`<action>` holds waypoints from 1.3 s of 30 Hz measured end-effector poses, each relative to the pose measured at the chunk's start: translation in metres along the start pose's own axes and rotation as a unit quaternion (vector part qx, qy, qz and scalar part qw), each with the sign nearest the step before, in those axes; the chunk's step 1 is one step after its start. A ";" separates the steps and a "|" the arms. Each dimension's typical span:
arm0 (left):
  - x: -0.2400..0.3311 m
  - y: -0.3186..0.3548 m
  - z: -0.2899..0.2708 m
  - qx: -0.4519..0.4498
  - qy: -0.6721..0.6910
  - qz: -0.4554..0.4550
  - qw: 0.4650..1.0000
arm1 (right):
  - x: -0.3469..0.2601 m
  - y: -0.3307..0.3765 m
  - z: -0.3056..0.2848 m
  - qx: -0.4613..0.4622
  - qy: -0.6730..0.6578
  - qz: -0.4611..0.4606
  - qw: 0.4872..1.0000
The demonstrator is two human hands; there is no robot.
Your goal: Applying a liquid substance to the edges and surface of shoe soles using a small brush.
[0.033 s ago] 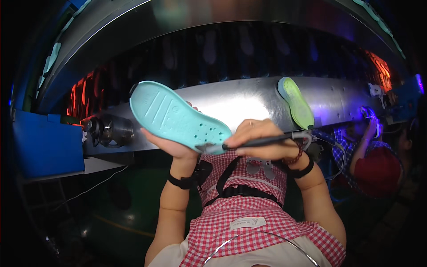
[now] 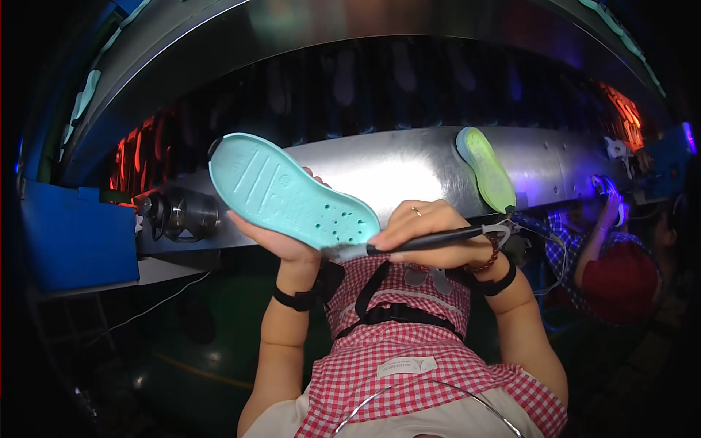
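Note:
My left hand [image 2: 281, 243] holds up a turquoise shoe sole [image 2: 281, 193] from below, fingertips showing past its far edge. Its inner side faces up, with ridges at the heel end and several small holes towards the toe. My right hand [image 2: 431, 233] is closed round the black handle of a brush [image 2: 423, 241] with a thin pale tube at its rear end. Pale bristles rest along the sole's near edge at the toe end. On the metal table, to the right, lies a yellow-green sole [image 2: 488, 171] with a bluish rim.
Behind the metal table [image 2: 314, 155] runs a dark conveyor with faint soles on it under a steel hood [image 2: 453, 18]. A glass-and-metal pot [image 2: 186, 214] stands at left beside a blue box [image 2: 80, 233]. Another person in a red cap [image 2: 621, 281] works at right. Orange glow shows at both ends.
The brush tip has shifted slightly left and down along the sole's near edge. Both hands have moved only a little, and the sole has tilted slightly.

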State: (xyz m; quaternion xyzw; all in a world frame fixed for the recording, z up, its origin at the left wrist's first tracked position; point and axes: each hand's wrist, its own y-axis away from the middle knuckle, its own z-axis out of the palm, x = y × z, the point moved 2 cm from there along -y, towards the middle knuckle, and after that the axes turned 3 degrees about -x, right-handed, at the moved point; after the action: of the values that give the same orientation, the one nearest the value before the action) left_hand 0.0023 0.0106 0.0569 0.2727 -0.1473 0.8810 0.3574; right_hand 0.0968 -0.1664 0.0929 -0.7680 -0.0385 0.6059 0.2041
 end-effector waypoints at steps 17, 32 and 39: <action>-0.004 0.023 -0.016 -0.186 -0.007 -0.254 0.949 | -0.014 0.005 -0.004 -0.009 -0.149 0.103 0.983; 0.023 0.011 0.029 -0.248 -0.276 -0.458 0.808 | -0.022 -0.004 -0.023 -0.203 -0.063 -0.032 0.977; 0.039 0.013 0.010 -0.219 -0.241 -0.431 0.842 | -0.021 0.004 -0.027 -0.132 -0.030 -0.012 0.991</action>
State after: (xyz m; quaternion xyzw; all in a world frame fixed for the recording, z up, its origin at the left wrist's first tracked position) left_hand -0.0262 0.0186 0.0866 0.4265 -0.2858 0.4896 0.7048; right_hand 0.1163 -0.1835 0.1162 -0.7694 -0.1334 0.6154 0.1067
